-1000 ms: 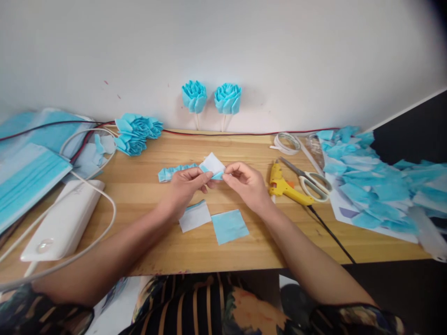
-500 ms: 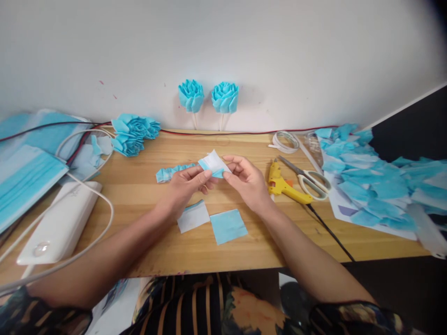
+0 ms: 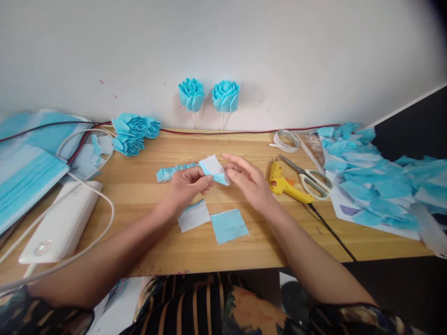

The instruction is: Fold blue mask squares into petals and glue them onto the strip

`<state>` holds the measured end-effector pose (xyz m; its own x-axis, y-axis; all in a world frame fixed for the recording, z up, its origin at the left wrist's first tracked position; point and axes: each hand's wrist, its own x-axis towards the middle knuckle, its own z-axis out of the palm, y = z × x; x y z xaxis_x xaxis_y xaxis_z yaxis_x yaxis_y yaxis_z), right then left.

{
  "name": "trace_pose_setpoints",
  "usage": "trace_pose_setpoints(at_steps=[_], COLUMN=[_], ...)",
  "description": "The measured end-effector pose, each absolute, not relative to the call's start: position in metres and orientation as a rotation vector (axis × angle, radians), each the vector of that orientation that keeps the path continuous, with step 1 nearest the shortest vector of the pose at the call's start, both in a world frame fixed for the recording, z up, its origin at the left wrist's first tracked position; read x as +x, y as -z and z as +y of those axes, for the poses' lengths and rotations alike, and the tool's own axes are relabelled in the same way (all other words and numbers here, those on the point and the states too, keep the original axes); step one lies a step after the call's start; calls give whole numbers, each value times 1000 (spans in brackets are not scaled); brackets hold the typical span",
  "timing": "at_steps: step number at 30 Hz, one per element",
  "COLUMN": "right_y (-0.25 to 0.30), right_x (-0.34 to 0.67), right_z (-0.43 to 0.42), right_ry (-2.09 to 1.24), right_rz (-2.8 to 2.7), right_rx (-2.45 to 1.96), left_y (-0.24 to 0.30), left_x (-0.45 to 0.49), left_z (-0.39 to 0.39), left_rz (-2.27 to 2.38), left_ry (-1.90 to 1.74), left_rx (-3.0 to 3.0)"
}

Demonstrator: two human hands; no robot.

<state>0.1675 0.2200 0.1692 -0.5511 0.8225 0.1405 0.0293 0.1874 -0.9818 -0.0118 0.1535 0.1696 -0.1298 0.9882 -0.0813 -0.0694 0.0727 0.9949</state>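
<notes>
A small blue-and-white mask-fabric square [image 3: 211, 166] with a blue folded lower edge is raised over the table between both hands. My left hand [image 3: 186, 187] pinches its lower left side between thumb and fingers. At its right corner, my right hand [image 3: 247, 180] grips with thumb and bent fingers, the index finger stretched out above. On the table below lie a white-side-up square [image 3: 194, 216] and a blue square [image 3: 229, 226]. Partly behind my left hand is a gathered blue strip [image 3: 174, 172].
To the right lie a yellow glue gun [image 3: 284, 184], scissors [image 3: 310, 179], a tape roll [image 3: 286, 141] and a heap of blue pieces [image 3: 377, 186]. Two blue flowers on sticks [image 3: 225, 96] lean by the wall. At left are more flowers [image 3: 131, 133], masks [image 3: 28, 181] and a white power strip [image 3: 61, 223].
The held square has turned slightly and tipped, showing more of its blue folded edge. My right thumb has shifted to its right corner. The squares on the table stay put.
</notes>
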Motion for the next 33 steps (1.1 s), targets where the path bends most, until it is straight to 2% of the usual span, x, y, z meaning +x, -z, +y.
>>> trace_pose_setpoints(at_steps=[4, 9, 21, 24, 29, 33], right_y=[-166, -163, -161, -177, -210, -192], right_x=[167, 163, 160, 173, 249, 312], right_z=[220, 219, 217, 220, 217, 211], right_ry=[-1473, -1339, -1321, -1067, -244, -21], right_rz=[-1751, -1831, -1885, -2038, -2383, -2600], right_rx=[-752, -743, -722, -752, -1042, -1140], left_y=[-168, -166, -164, -165, -169, -165], left_x=[-12, -13, -12, -13, -13, -12], left_z=[153, 152, 153, 152, 153, 154], left_rz=[1308, 1366, 1269, 1340, 1319, 1253], left_ry=[-1266, -1237, -1233, -1271, -1296, -1306], left_rx=[1101, 1190, 1105, 1068, 986, 931])
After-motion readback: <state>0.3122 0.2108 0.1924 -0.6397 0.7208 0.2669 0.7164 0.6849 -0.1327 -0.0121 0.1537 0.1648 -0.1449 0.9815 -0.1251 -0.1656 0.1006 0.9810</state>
